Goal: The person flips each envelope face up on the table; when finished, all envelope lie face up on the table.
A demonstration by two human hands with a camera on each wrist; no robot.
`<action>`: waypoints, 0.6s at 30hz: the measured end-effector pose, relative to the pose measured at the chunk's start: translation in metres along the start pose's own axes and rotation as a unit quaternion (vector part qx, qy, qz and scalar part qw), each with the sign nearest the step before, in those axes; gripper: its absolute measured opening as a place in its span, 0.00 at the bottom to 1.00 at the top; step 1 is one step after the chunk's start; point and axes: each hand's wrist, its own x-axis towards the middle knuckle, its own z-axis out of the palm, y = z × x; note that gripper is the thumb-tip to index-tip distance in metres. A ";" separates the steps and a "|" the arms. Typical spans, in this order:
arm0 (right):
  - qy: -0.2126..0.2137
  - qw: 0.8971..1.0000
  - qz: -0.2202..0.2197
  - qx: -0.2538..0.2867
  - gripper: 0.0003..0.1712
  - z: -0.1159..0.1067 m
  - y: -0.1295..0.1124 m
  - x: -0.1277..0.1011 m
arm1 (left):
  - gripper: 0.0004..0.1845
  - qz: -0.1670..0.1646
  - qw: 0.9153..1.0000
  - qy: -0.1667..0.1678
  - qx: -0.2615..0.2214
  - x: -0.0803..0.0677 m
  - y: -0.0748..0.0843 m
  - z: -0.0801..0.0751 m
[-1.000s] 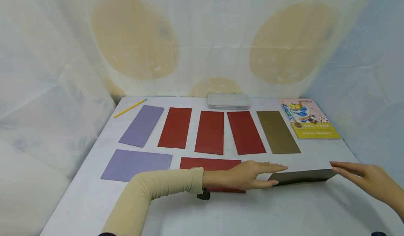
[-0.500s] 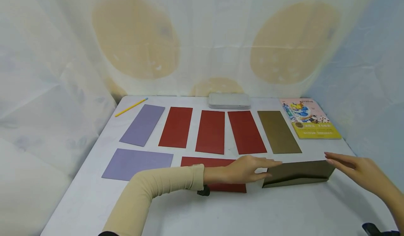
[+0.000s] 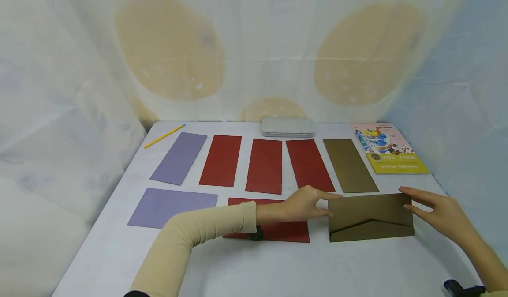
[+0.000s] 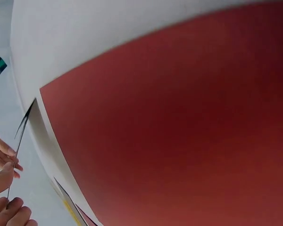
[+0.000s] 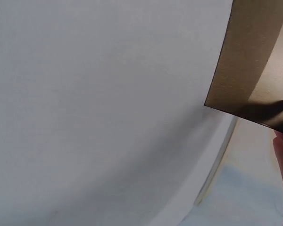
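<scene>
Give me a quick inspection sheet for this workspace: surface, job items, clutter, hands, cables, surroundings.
Surface: white table.
Job items: brown envelope stood on its long edge, flap side facing the camera.
Clutter: flat envelopes, purple, red, brown; pencil; grey case; book.
Hands: left hand pinches the envelope's left end; right hand holds its right end.
Cables: nothing seen.
Surroundings: pale draped cloth behind and beside.

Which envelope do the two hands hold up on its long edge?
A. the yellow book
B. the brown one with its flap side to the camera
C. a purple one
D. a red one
B: the left hand and right hand hold the ends of the brown envelope, whose V-shaped flap shows.
</scene>
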 end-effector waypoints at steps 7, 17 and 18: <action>-0.009 1.000 -0.014 -0.025 0.30 0.003 0.002 -0.001 | 0.30 -0.032 0.999 -0.029 0.015 0.004 -0.008 0.003; -0.056 0.998 0.002 -0.009 0.23 0.010 0.007 -0.004 | 0.29 -0.062 0.990 -0.118 0.047 0.010 -0.015 0.012; -0.063 0.998 0.003 -0.008 0.22 0.010 0.008 -0.004 | 0.29 -0.062 0.989 -0.124 0.052 0.010 -0.015 0.014</action>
